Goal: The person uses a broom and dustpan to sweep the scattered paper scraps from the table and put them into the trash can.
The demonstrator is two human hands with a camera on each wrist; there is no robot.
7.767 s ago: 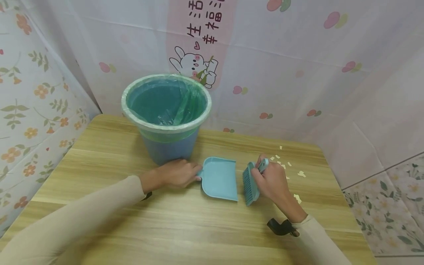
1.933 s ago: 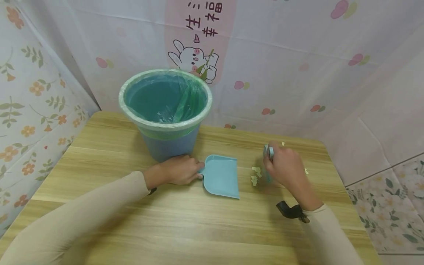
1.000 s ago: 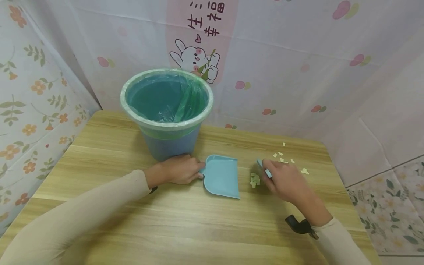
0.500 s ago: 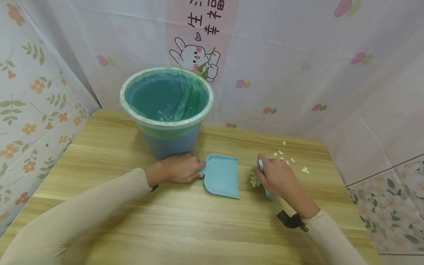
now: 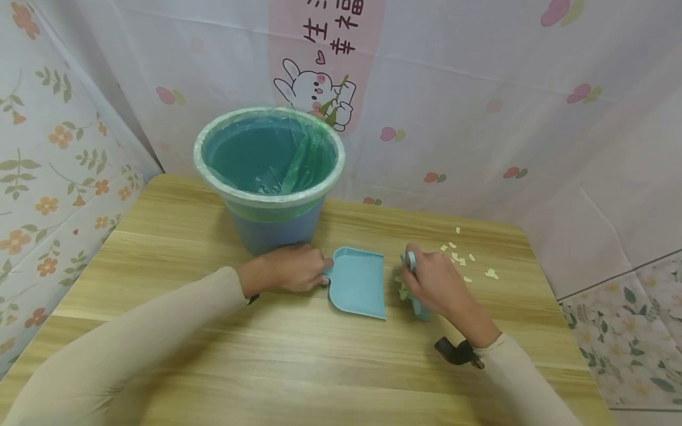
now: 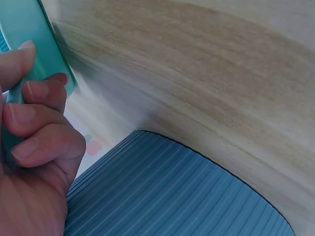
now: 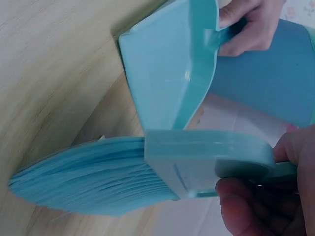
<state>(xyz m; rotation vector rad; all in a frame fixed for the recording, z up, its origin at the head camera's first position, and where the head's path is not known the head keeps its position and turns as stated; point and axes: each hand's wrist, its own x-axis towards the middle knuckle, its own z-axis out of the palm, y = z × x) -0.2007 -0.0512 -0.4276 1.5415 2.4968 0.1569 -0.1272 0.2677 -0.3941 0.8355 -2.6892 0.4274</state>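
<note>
A light blue dustpan (image 5: 358, 284) lies on the table with its open edge facing right. My left hand (image 5: 298, 268) grips its handle; in the left wrist view the fingers (image 6: 44, 115) curl round that handle. To the right of the pan, my right hand (image 5: 434, 281) holds a light blue hand brush (image 5: 420, 309). The right wrist view shows the brush's bristles (image 7: 93, 177) splayed against the table. A small heap of pale yellow paper scraps (image 5: 403, 292) sits at the brush's left side, partly hidden by it. No scraps show in the pan.
A blue bin (image 5: 277, 231) with a green liner stands behind my left hand, close to it. Several loose paper scraps (image 5: 458, 258) are scattered behind and right of my right hand. The wooden table (image 5: 298, 367) meets a printed curtain (image 5: 453, 136) at the back.
The brush has moved left in short strokes, nudging the scrap heap nearer the pan's edge. The left hand and dustpan have barely moved. More scraps now show behind the right hand.
</note>
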